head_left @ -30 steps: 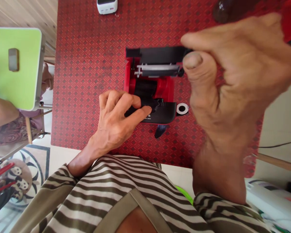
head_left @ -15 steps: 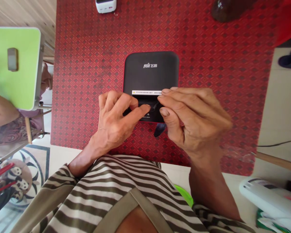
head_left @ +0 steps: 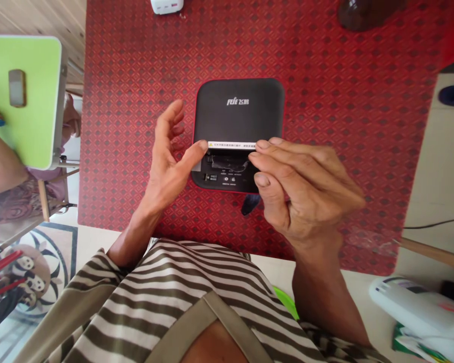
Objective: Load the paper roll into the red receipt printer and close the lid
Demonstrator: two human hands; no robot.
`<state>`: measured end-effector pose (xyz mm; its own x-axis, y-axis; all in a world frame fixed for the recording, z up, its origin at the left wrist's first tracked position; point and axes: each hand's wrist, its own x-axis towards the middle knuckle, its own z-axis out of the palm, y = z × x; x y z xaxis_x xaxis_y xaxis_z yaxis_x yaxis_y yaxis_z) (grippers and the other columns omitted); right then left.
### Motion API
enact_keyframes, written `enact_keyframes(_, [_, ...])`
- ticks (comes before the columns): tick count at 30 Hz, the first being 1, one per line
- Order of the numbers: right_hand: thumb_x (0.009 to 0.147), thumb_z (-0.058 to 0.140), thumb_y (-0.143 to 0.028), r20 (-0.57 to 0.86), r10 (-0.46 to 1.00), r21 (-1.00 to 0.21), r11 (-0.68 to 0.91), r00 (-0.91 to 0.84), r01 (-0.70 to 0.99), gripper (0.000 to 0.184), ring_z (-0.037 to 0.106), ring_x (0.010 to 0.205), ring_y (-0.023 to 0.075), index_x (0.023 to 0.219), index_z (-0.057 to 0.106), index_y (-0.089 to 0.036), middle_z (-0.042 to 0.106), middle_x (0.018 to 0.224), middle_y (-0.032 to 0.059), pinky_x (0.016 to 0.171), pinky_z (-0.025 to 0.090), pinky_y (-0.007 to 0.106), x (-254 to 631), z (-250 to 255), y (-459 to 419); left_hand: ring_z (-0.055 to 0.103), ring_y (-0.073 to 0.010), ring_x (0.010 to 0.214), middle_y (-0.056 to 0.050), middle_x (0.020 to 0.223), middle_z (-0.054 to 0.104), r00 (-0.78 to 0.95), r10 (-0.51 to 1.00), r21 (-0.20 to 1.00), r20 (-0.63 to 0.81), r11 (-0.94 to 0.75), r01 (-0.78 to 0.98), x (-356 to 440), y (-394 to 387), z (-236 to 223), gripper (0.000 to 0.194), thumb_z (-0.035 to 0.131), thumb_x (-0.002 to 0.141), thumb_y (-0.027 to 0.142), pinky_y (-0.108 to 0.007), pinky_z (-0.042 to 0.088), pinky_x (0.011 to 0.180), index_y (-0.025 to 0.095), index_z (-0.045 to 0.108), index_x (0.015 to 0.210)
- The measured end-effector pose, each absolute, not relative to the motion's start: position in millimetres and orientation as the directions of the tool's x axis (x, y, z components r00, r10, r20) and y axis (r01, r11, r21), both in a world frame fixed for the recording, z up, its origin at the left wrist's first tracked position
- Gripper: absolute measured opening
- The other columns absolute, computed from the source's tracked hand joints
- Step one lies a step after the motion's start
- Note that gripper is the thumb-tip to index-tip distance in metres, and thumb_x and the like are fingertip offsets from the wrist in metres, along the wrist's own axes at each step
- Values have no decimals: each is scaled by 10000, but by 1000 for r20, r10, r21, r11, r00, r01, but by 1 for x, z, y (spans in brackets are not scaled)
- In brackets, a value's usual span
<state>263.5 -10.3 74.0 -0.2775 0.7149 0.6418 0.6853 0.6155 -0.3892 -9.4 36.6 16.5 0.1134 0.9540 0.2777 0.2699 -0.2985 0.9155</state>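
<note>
A flat black device (head_left: 240, 118) with rounded corners, a red rim and a FEIE logo lies on the red patterned table. Across it runs a white warning label (head_left: 230, 145), and below that a recess holds a dark, wrinkled, shiny piece (head_left: 230, 163). Small printed icons show under the recess. My left hand (head_left: 170, 156) is open at the device's left side, its thumb tip near the label's left end. At the recess's right end, my right hand (head_left: 302, 181) has its fingertips bunched together; what they grip, if anything, is hidden.
A dark blue object (head_left: 250, 203) sticks out below the device. Near the table's far edge are a white device (head_left: 167, 6) and a dark brown rounded object (head_left: 357, 15). At left, another person's arm (head_left: 3, 159) rests by a green table (head_left: 38, 126) with a phone (head_left: 17, 88).
My left hand has pulled back left from the recess and opened, uncovering the wrinkled piece and icons. My right hand stays at the recess's right end.
</note>
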Motion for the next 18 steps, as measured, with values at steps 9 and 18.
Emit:
enact_keyframes(9, [1263, 713, -277, 587, 762, -439, 583, -273, 684, 374, 964, 1342, 386, 1576, 916, -302, 986, 1484, 95, 1187, 788, 613, 267, 66, -17, 690, -468, 1760, -92, 1931, 662, 137, 984, 991, 114, -123, 57, -18, 42, -11, 893, 969, 1111, 841, -717, 665, 1416, 509, 580, 1844])
enact_keyframes(18, [1253, 755, -263, 669, 723, -417, 558, -173, 718, 485, 941, 1409, 347, 1732, 812, -313, 966, 1527, 95, 1251, 758, 537, 257, 59, -23, 701, -454, 1761, -76, 1830, 760, 119, 988, 995, 99, -95, -40, -15, 28, 9, 694, 924, 1156, 761, -661, 642, 1451, 454, 732, 1748])
